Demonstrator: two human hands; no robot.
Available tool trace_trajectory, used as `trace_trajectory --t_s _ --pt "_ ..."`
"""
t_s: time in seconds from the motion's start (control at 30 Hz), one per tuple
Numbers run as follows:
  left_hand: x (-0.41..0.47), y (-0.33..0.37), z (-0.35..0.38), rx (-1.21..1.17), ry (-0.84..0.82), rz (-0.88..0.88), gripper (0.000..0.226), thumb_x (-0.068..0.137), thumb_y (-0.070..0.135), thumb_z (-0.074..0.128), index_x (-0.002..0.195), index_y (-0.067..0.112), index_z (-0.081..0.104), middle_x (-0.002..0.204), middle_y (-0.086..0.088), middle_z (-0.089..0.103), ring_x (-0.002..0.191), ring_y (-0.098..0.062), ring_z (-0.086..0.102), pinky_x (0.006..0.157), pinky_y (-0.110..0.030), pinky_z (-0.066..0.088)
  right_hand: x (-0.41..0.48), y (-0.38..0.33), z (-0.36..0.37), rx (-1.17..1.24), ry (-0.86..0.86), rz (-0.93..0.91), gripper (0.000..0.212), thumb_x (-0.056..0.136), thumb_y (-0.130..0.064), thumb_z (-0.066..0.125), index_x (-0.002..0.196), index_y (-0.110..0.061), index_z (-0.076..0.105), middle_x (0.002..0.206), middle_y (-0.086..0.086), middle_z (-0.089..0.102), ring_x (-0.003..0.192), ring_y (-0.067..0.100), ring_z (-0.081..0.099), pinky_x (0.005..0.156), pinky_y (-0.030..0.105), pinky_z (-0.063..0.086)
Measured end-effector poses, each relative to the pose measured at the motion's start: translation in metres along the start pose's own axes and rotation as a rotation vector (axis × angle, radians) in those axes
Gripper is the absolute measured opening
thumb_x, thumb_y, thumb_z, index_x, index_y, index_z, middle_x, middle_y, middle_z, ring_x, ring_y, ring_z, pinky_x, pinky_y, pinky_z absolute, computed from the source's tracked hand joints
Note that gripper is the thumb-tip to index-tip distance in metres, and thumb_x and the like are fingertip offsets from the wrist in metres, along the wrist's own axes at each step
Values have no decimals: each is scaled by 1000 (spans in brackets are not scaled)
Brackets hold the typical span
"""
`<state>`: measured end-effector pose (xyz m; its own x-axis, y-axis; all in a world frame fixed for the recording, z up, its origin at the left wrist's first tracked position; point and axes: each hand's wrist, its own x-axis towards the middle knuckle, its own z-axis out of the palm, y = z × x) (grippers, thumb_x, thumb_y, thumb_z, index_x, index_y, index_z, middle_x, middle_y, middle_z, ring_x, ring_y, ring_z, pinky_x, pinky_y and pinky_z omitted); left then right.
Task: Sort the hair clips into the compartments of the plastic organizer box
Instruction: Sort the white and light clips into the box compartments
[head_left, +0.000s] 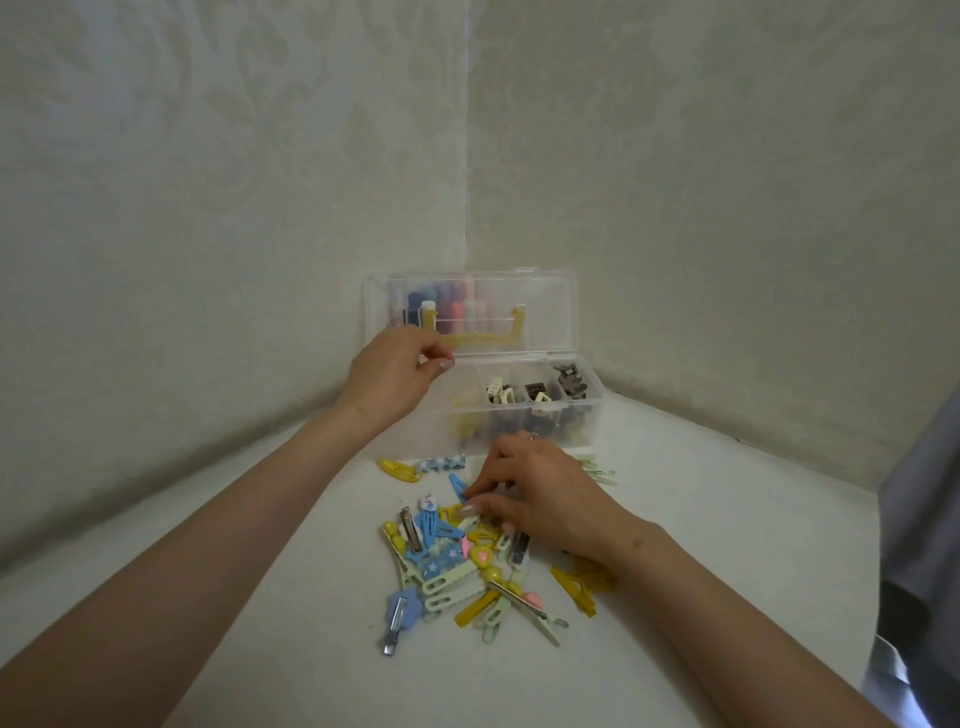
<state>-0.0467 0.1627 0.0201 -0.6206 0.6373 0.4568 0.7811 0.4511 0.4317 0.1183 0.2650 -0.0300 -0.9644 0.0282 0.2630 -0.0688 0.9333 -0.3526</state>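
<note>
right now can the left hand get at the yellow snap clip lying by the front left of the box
Probably yes. The left hand is up at the organizer box, and the yellow snap clip lies in the open below it with nothing on top; the right hand is off to the side.

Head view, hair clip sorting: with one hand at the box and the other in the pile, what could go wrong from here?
1. The left hand hovers at the left end of the clear plastic organizer box; a slip could drop its clip outside that compartment.
2. The right hand digs into the tangled pile of blue, yellow and green hair clips; interlocked clips may lift together or scatter.
3. The raised clear lid leans at the wall corner and could fall shut if knocked.
</note>
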Motion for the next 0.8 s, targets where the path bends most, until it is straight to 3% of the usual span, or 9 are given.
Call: trace_trajectory --t_s 0.27,0.43,0.57,0.67,0.8 --pt "-33 -5 -15 -50 53 77 7 87 20 60 86 22 66 80 15 55 77 -10 49 74 -32 42 -1 -3 -3 -84 -26 55 42 80 -52 64 115 -28 66 98 -6 55 94 10 47 73 21 29" --pt "-40 -2 -14 -75 49 122 6 87 19 60 87 20 66 83 13 58 79 -9 49 75 -29 41 -3 0 -4 -42 -42 60 33 81 -44 66 109 -27 69 94 -11 50 91 6 41 78 22 32" --pt "-43 2 -15 -110 33 170 7 86 17 60 86 18 67 85 9 62 79 -9 51 72 -21 38 -4 4 -5 2 -18 75 21 81 -35 69 100 -26 72 93 -5 58 93 11 48 80 27 40" --pt "-44 6 -16 -162 -19 196 7 86 18 61 88 19 67 86 11 62 79 -5 53 68 -10 34 -5 6 -5 10 16 74 15 83 -27 67 97 -25 73 89 -7 60 89 11 48 79 29 41" --pt "-48 12 -15 -178 -214 231 5 84 23 64 88 22 67 83 16 63 76 -2 54 64 -7 36 -4 3 -7 177 169 156 12 83 -17 68 93 -19 74 78 -14 55 80 8 51 76 24 42"
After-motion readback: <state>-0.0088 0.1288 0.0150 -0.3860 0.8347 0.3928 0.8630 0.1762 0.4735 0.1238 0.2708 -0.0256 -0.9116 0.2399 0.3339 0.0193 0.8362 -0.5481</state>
